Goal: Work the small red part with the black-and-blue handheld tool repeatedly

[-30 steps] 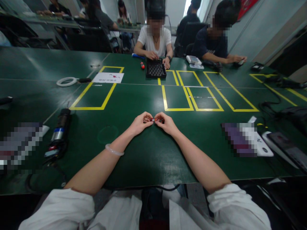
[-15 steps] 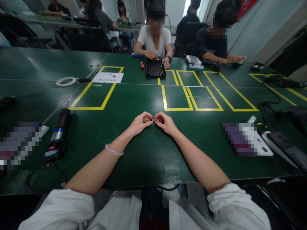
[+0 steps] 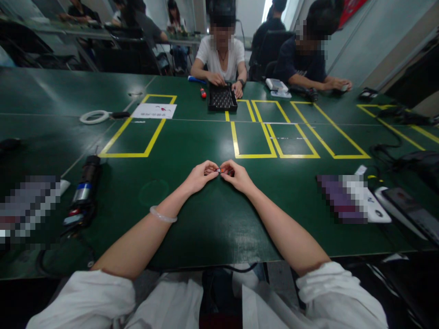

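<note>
My left hand (image 3: 200,176) and my right hand (image 3: 238,177) rest on the green table (image 3: 206,219) and meet at the fingertips. Both pinch a tiny part (image 3: 220,170) with a red-orange end and a grey end, held between them just above the table top. The fingers of both hands are curled closed round it. A pale bangle (image 3: 163,214) sits on my left wrist.
A black and silver power tool (image 3: 84,192) lies at my left with a cable. White devices and a dark tablet (image 3: 408,208) lie at my right. Yellow tape boxes (image 3: 254,139) mark the table. Across it a person works over a black tray (image 3: 222,98); another person sits beside.
</note>
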### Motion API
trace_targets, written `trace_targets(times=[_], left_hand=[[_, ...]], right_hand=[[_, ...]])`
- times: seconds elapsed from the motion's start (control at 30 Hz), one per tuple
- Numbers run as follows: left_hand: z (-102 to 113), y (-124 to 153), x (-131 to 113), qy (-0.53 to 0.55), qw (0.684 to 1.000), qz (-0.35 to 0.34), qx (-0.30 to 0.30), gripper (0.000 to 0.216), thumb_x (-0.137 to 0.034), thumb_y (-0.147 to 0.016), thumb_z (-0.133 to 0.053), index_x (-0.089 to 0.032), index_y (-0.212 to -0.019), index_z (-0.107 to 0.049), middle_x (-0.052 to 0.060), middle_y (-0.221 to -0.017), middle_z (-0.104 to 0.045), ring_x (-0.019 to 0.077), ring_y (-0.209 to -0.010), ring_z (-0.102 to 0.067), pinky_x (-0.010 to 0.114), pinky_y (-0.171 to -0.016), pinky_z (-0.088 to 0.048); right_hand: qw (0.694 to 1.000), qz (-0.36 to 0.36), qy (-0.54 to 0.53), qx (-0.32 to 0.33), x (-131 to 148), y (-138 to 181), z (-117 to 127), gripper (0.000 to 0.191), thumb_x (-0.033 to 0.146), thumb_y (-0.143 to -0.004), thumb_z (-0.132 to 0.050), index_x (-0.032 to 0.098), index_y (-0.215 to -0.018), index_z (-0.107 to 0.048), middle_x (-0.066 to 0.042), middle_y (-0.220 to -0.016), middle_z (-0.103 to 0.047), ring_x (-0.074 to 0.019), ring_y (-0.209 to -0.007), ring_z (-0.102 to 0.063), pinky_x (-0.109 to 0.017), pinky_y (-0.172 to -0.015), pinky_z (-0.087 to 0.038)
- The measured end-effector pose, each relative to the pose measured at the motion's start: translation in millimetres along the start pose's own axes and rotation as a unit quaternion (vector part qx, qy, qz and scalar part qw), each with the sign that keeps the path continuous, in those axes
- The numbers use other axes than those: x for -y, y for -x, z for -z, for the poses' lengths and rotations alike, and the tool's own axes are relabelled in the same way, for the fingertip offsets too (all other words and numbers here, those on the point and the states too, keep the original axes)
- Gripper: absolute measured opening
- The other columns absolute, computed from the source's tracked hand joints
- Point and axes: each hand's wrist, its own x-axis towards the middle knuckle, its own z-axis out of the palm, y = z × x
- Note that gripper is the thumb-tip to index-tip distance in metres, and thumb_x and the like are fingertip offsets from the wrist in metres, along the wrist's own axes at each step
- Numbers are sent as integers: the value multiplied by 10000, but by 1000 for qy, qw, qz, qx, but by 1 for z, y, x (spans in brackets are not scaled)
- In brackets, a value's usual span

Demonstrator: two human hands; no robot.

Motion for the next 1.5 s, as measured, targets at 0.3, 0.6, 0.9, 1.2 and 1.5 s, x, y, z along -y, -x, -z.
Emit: trace_targets(times=[0.3, 0.6, 0.9, 1.2, 1.5], left_hand=[[1, 0, -8, -5, 1000, 25, -3, 337, -437, -799, -612, -143, -965, -620, 49, -906, -656, 167, -826, -599, 306, -786, -461], [0, -1, -6, -3, 1000, 14, 7, 382, -491, -871, -504, -147, -963, -643, 63, -874, -685, 177, -840, -615, 322, -836, -468], [-1, -2, -6, 5, 1000, 18, 8, 373, -481, -872, -510, -144, -945, -652, 68, -877, -697, 172, -826, -624, 323, -843, -476], [-1, -1, -5, 5, 1000, 18, 8, 366, -479, -870, -513, -147, -935, -652, 60, -863, -689, 172, -829, -624, 326, -848, -471], [-1, 1, -9, -8, 1000, 28, -4, 358, -463, -796, -621, -142, -954, -629, 55, -898, -665, 167, -815, -609, 315, -791, -472]], right_hand=[[1000, -22, -13, -14, -3, -1, 0, 242, 372, -832, -621, 183, -984, -622, -20, -859, -671, -134, -753, -599, -256, -670, -440], [997, -39, -64, -10, -2, 0, 0, 268, 450, -857, -593, 185, -899, -598, -11, -769, -672, -139, -724, -629, -273, -708, -482], [998, -47, -46, -23, -2, 0, 0, 262, 447, -883, -554, 185, -872, -575, -7, -692, -667, -137, -660, -626, -275, -699, -481], [997, -49, -48, -20, -2, 0, 0, 280, 463, -886, -549, 184, -875, -568, -7, -693, -664, -136, -666, -625, -273, -701, -483], [1000, -8, -13, -7, -1, 1, 0, 208, 384, -855, -591, 188, -924, -593, -2, -790, -643, -123, -698, -580, -251, -657, -439]])
